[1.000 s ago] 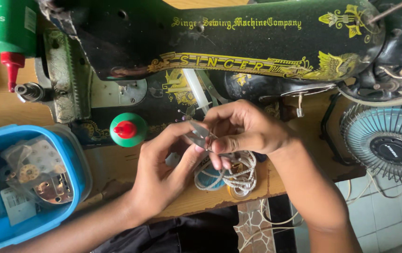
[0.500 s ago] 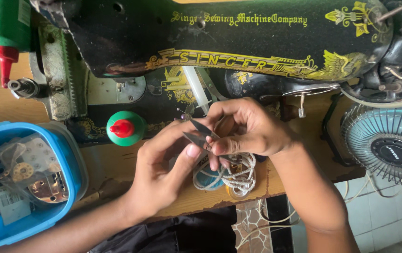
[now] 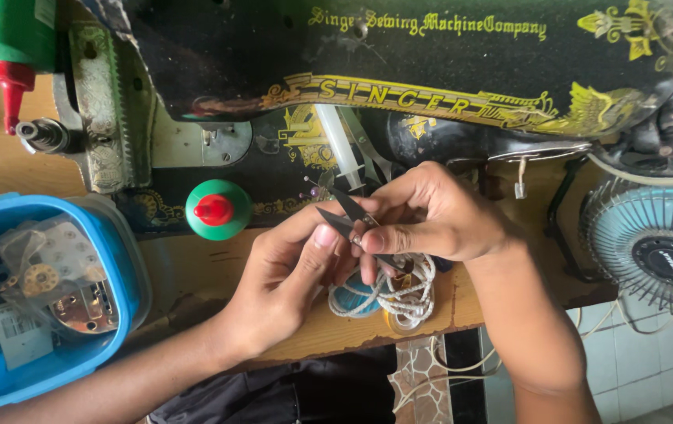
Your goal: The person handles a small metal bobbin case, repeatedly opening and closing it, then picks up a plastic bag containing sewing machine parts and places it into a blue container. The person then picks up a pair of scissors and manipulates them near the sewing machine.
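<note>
Both hands meet over the front edge of a wooden table (image 3: 195, 275), in front of a black sewing machine (image 3: 399, 71) with gold ornament. My right hand (image 3: 438, 216) grips small thread snips (image 3: 348, 216), whose two dark blades point up-left and stand apart. My left hand (image 3: 289, 275) has its thumb and fingertips pinched right beside the blades; whatever it holds is too small to see. Under the hands lie a coil of white cord (image 3: 411, 290) and a bluish spool (image 3: 356, 298).
A blue plastic box (image 3: 128, 275) with bobbins and small parts sits at the left. A green bottle cap with a red tip (image 3: 217, 210) stands by the machine bed, a green oil bottle (image 3: 8, 47) at top left. A small fan (image 3: 658, 251) is at the right.
The view has shifted slightly. The snips' blades have come further out between the hands and now show apart; the hands stay in the same place.
</note>
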